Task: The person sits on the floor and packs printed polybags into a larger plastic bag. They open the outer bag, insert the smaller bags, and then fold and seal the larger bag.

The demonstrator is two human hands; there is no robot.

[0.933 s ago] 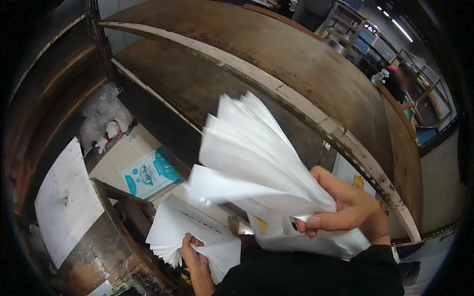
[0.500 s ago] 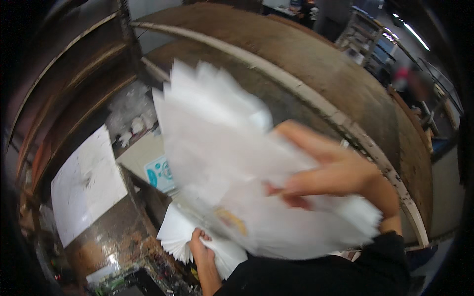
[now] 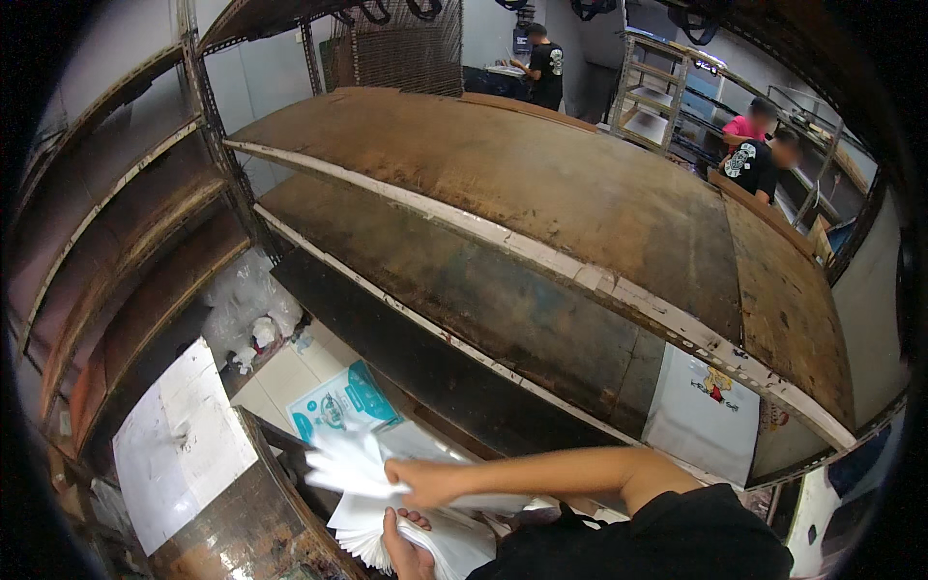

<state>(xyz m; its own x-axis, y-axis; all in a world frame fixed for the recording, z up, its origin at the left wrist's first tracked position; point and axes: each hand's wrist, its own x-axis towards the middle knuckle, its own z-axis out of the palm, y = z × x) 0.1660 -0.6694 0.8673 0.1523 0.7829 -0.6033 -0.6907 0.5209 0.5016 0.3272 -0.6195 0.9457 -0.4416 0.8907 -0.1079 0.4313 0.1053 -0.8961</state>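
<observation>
My left hand (image 3: 410, 551) grips a thick stack of white sheets (image 3: 462, 543) low in the view, its thumb up and its fingers curled over the top. The stack's edges fan out toward the left. Just above it, my right hand (image 3: 425, 481) is closed on another bunch of white sheets (image 3: 340, 466), blurred by motion. My right forearm reaches across from the right, out of a black sleeve. The two bunches lie close together, and I cannot tell whether they touch.
Ahead stands a wide wooden shelf (image 3: 503, 184) with pale edging. A printed white panel (image 3: 704, 411) rests on its lower level. A teal-and-white package (image 3: 346, 398) lies on the floor. White boards (image 3: 184, 440) cover a worn bench at left. Several people work in the background.
My right hand has swung its bunch of sheets from high in front of me down and left, beside the stack in my left hand. The view has shifted, showing more of the shelf.
</observation>
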